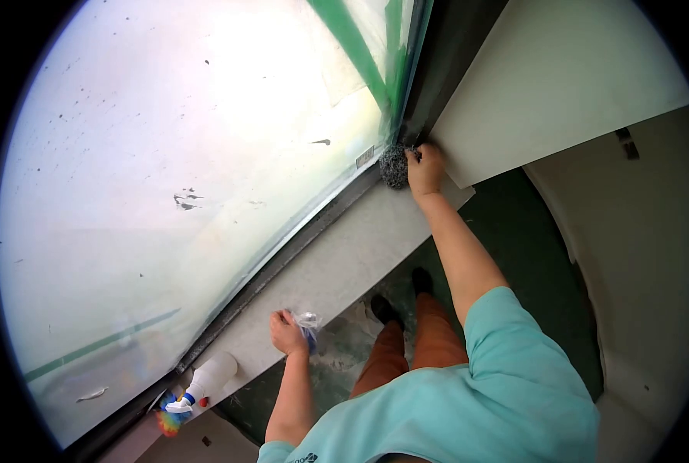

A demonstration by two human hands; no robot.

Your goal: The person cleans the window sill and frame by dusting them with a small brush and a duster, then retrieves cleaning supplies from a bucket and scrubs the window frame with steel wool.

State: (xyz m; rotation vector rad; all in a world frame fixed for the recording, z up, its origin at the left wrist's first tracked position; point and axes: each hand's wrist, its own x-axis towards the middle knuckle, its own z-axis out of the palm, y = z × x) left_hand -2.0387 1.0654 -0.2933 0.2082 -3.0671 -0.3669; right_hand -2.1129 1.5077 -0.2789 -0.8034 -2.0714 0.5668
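Note:
My right hand (427, 170) is closed on a grey, curly scouring pad (394, 167). The pad lies in the corner where the dark window frame (298, 243) meets the side wall, just above the pale sill (344, 247). Over the sill's left part, my left hand (286, 333) is closed on a crumpled clear plastic bag (307, 324) with something bluish in it. The large window pane (167, 170) has dark specks and smears.
A white spray bottle (213, 376) lies at the sill's left end beside a rainbow-coloured duster (170, 420). Green tape (352, 50) crosses the upper glass. A pale wall (568, 77) stands on the right. My feet are on the green floor (506, 255) below the sill.

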